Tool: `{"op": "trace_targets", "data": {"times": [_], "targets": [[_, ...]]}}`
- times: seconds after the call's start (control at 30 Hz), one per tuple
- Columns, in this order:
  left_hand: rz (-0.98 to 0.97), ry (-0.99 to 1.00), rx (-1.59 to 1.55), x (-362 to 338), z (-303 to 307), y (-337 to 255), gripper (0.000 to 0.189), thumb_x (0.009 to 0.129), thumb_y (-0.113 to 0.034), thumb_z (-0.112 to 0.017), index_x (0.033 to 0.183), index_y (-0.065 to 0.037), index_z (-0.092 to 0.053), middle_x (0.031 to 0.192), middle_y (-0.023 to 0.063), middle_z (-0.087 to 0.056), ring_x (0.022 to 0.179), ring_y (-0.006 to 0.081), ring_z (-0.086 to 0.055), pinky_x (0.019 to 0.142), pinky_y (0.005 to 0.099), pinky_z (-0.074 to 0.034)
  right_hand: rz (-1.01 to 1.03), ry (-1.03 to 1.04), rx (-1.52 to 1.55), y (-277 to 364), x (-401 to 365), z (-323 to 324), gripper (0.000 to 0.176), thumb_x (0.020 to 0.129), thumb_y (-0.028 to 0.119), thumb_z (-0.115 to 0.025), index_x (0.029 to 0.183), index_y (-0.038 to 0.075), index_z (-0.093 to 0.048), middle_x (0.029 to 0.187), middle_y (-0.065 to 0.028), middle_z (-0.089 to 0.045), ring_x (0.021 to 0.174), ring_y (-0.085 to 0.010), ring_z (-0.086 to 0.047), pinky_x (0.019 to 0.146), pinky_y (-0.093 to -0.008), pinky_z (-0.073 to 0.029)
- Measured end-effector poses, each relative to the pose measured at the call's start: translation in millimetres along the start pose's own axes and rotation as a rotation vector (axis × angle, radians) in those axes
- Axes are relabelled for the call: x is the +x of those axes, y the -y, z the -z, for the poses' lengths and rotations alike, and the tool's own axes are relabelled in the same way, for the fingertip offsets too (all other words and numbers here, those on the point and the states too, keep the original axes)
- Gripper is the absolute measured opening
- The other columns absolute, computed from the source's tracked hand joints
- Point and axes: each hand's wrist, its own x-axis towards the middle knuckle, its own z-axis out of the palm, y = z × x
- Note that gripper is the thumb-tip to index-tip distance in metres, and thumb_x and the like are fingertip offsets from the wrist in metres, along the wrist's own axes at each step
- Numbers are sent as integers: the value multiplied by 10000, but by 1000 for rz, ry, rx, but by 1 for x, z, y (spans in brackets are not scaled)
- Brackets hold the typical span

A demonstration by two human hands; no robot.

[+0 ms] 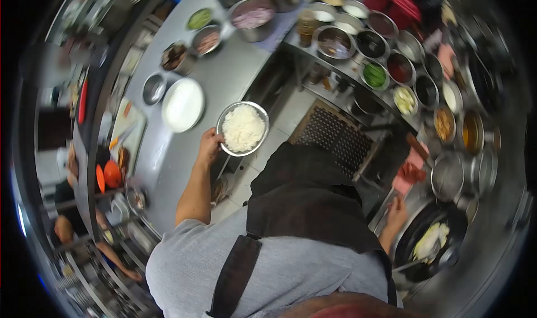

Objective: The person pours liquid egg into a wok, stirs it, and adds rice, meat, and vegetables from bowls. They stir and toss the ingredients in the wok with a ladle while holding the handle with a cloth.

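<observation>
My left hand (209,145) grips the rim of a round metal bowl (220,129) heaped with white rice (243,128). The bowl is held up near the edge of the steel counter. My right hand (396,213) is over at the stove side, beside a black wok (456,220) and just below a pink cloth (404,182). Its fingers look bent, but blur hides whether anything is between them. Inside the wok lies a pale, egg-like food (433,241), with a metal ladle (448,257) resting in it.
On the left counter (168,167) stand a white round container (183,105), a small metal bowl (154,89) and a pot of chopped pink food (253,19). Several ingredient bowls, one with green vegetables (375,74), crowd the right side. A perforated mat (333,136) covers the floor. Another person's arm (120,260) shows at lower left.
</observation>
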Motion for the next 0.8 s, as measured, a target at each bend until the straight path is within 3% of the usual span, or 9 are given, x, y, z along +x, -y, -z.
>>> {"op": "trace_targets", "data": {"times": [0.1, 0.23, 0.27, 0.37, 0.43, 0.57, 0.63, 0.7, 0.8], "targets": [[-35, 286, 133, 9, -101, -43, 88, 645, 24, -557, 706, -40, -551, 590, 7, -510, 476, 104, -456, 434, 218, -348, 199, -401, -200, -12, -17, 83, 307, 928, 196, -570, 1144, -13, -629, 930, -156, -676, 799, -190, -661, 720, -305, -515], [-58, 535, 208, 4, -223, -61, 169, 647, 23, -522, 799, -11, -587, 640, 17, -542, 469, 87, -429, 421, 218, -319, -110, -682, -639, -20, -72, 171, 344, 878, 230, -624, 1106, -27, -623, 1104, -218, -622, 1027, -373, -586, 900, -404, -462], [-102, 626, 249, 3, -254, -62, 177, 646, 23, -521, 806, -10, -589, 644, 17, -545, 469, 83, -426, 417, 214, -312, -74, -756, -750, -41, -97, 173, 401, 843, 248, -662, 1124, -34, -609, 1147, -246, -591, 1063, -390, -563, 917, -421, -452], [-197, 870, 252, -11, -360, -68, 180, 643, 23, -530, 811, -7, -589, 665, 24, -570, 486, 77, -451, 418, 197, -314, -451, -662, -912, -94, -156, 137, 665, 776, 283, -715, 1307, -25, -456, 1218, -286, -536, 1079, -394, -561, 896, -430, -463], [-107, 1024, 305, -30, -420, -71, 200, 641, 30, -536, 828, 2, -600, 715, 35, -606, 530, 79, -499, 449, 194, -352, -759, -471, -559, -75, -170, 160, 699, 803, 276, -676, 1378, 14, -376, 1186, -293, -552, 1094, -383, -562, 921, -427, -451], [-163, 1325, 316, -126, -548, -73, 157, 657, 28, -556, 805, -8, -598, 724, 14, -602, 536, 66, -477, 468, 204, -353, -1061, -561, 53, -71, -193, 137, 577, 854, 234, -614, 1349, 16, -412, 980, -303, -621, 919, -436, -614, 816, -467, -485], [-206, 1485, 394, -155, -623, -89, 126, 674, 37, -551, 781, -16, -590, 674, 13, -586, 496, 64, -479, 429, 205, -354, -786, -783, -265, -60, -189, 138, 515, 878, 232, -585, 1343, 66, -440, 866, -282, -635, 856, -465, -602, 788, -475, -485], [-110, 1528, 231, -214, -676, -110, 111, 662, 52, -567, 737, -28, -574, 644, 7, -568, 487, 80, -477, 425, 210, -355, -805, -849, -231, -23, -193, 144, 463, 891, 209, -572, 1328, 99, -465, 875, -285, -624, 842, -473, -587, 775, -480, -477], [-318, 1664, 313, -272, -755, -125, 88, 678, 24, -588, 703, -51, -550, 624, 2, -545, 490, 81, -457, 417, 217, -350, -778, -917, -165, 11, -208, 136, 431, 902, 196, -559, 1315, 107, -475, 879, -282, -619, 824, -467, -587, 768, -484, -475]]}}
